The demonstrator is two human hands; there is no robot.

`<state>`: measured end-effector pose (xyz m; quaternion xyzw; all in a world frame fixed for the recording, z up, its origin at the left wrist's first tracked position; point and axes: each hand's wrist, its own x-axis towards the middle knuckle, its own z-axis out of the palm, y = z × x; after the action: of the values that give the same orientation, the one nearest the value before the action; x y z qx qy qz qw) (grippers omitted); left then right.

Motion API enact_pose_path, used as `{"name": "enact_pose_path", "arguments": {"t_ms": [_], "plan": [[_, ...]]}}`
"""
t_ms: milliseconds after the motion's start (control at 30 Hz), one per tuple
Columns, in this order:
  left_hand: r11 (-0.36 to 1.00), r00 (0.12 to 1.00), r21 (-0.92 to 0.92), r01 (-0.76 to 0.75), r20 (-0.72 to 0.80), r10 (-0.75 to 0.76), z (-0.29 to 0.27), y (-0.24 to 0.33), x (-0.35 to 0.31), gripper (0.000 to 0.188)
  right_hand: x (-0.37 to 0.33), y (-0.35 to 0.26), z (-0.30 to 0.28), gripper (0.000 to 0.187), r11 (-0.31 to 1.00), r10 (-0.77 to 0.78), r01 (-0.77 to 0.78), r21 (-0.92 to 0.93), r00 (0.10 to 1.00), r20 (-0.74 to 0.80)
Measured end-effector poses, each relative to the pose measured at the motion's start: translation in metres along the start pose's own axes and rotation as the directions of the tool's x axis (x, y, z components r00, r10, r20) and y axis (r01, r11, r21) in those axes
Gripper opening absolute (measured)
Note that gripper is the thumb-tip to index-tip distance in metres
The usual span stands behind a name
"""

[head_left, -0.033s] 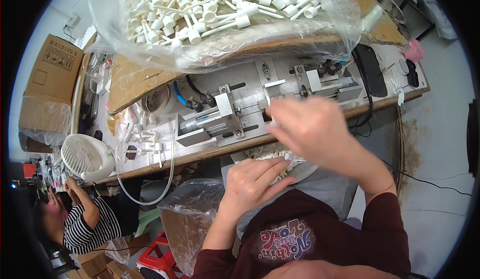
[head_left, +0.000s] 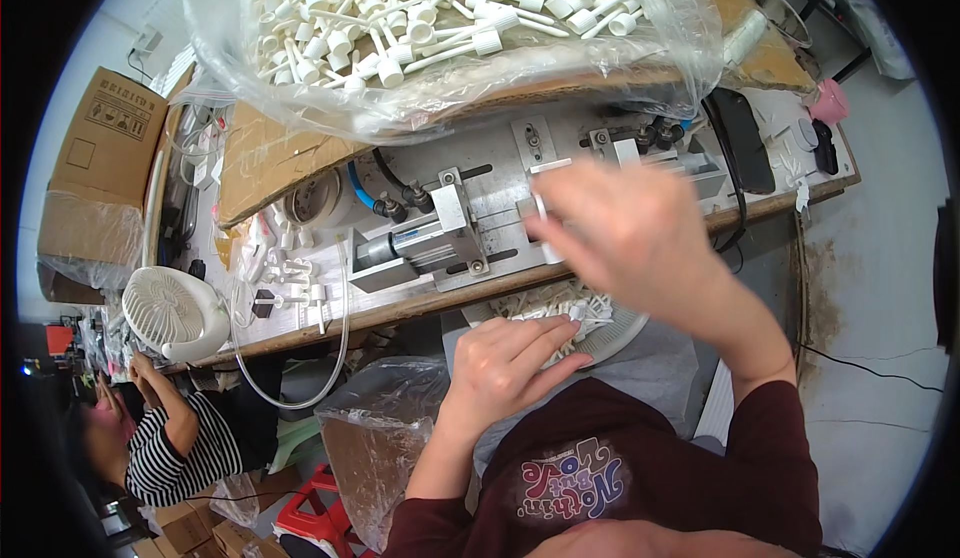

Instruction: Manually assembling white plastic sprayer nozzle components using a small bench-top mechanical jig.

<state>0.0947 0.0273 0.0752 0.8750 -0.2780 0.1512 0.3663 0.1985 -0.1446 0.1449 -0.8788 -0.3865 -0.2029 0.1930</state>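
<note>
White in the head view, a slim stick [head_left: 551,253] lies at the left side of the right hand [head_left: 630,228], long axis pointing away from the body; that nearer grip, though blurred, looks pinched around it. Lower, the left hand [head_left: 505,363] reaches over white pieces [head_left: 598,310], its hold unclear.

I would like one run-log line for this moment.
right hand: blurred, holding white stick at metal fixture | left hand: at tray of white pieces

The far capped sticks [head_left: 390,71] are creamy white, the left pneumatic cylinder [head_left: 430,238] silver-grey, its hose [head_left: 359,184] blue. Near, the long top [head_left: 650,448] is maroon; left, a co-worker's shirt [head_left: 213,443] has black-and-white stripes.
</note>
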Motion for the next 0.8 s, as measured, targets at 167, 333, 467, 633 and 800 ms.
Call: {"name": "enact_pose_path", "arguments": {"t_ms": [167,333,467,633,800], "plan": [[0.994,0.995,-0.083,-0.077,-0.069,0.071,0.012,0.007,0.001,0.030,0.109,0.044,0.006,0.020,0.992,-0.086,0.060,-0.114,0.968,-0.236],[0.995,0.993,-0.031,-0.096,-0.078,0.094,0.018,0.011,0.002,0.028,0.173,0.051,0.014,0.027,0.962,0.175,-0.048,-0.270,0.865,0.470],[0.996,0.995,-0.005,-0.085,-0.046,0.085,0.017,0.008,-0.006,0.027,0.173,0.072,0.030,0.029,0.947,0.065,0.093,-0.308,0.882,0.468],[0.996,0.995,-0.012,-0.086,-0.046,0.086,0.014,0.006,-0.007,0.025,0.152,0.079,0.006,0.023,0.962,0.071,0.044,-0.270,0.913,0.402],[0.996,0.986,-0.060,-0.065,-0.154,0.056,-0.003,0.001,0.010,0.023,0.132,0.097,-0.008,0.015,0.979,0.055,0.013,-0.202,0.942,0.331]]}}
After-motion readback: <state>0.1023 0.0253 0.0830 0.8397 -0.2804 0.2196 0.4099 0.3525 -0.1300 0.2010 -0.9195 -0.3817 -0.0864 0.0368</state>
